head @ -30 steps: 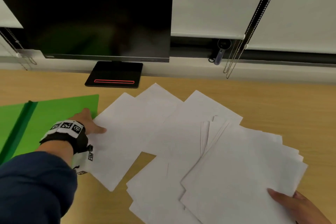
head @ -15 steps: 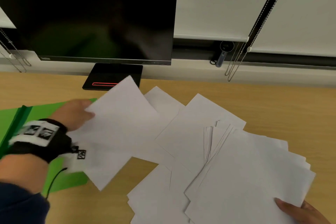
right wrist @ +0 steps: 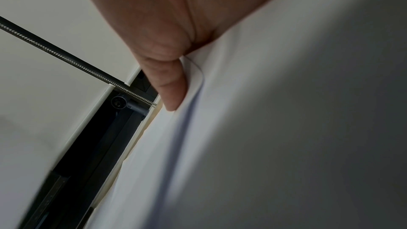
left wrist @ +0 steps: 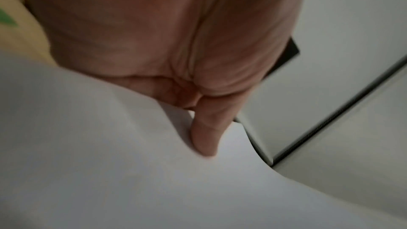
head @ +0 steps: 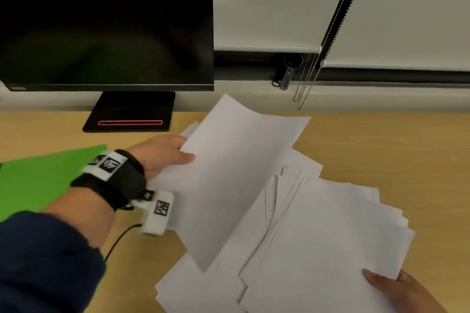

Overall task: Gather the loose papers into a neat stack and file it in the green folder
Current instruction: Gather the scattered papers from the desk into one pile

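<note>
A: Left hand (head: 162, 155)?
B: Pinching lifted sheet (head: 229, 173) above loose papers (head: 254, 249).
A: Right hand (head: 396, 290)?
B: Thumb clamps fanned stack (head: 330, 249) on surface (head: 394, 150). Green folder (head: 38, 180) far left.

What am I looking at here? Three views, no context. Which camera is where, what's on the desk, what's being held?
No robot here: a person works with bare hands and wears three cameras. The wide picture comes from the head and looks down at a wooden desk. The two close-ups come from cameras strapped to the wrists and look along the fingers. White papers lie fanned out over the desk, with a green folder at the left and a dark monitor behind. The left hand pinches a lifted sheet, thumb on top. The right hand grips the near corner of the fanned pile.
</note>
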{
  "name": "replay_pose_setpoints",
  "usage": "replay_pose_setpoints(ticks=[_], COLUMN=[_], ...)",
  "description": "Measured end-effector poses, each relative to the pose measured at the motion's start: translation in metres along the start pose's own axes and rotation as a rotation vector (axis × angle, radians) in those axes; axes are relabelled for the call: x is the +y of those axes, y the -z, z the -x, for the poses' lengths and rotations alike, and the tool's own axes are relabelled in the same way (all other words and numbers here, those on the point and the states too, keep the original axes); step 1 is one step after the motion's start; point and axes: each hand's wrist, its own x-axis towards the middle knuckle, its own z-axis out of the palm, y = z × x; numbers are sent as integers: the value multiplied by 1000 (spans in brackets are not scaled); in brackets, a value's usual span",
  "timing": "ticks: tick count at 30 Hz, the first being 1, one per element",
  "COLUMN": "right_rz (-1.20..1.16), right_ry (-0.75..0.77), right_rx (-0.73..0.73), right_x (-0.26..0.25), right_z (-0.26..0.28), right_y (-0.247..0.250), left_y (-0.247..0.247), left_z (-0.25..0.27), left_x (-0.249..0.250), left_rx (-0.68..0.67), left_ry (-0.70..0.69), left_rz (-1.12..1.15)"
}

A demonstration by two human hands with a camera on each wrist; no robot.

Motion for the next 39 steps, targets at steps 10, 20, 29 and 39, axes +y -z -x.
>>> replay_pose_setpoints(ticks=[10,20,29,39], right_rz=[5,33,37,46], right_ry=[22,48,80,110], right_rx=[-53,-37,-39,-19], right_x=[14,12,15,19], right_z=[-13,-6,-7,-8], right_y=[15,10,12,13], left_y=[-79,-96,-113,-128], left_z=[-64,-48,0,53], left_x=[-1,-7,-4,5], left_rx=[158,81,74,324], left_ry=[227,294,282,-126], left_rz=[-360,-90,355,-155])
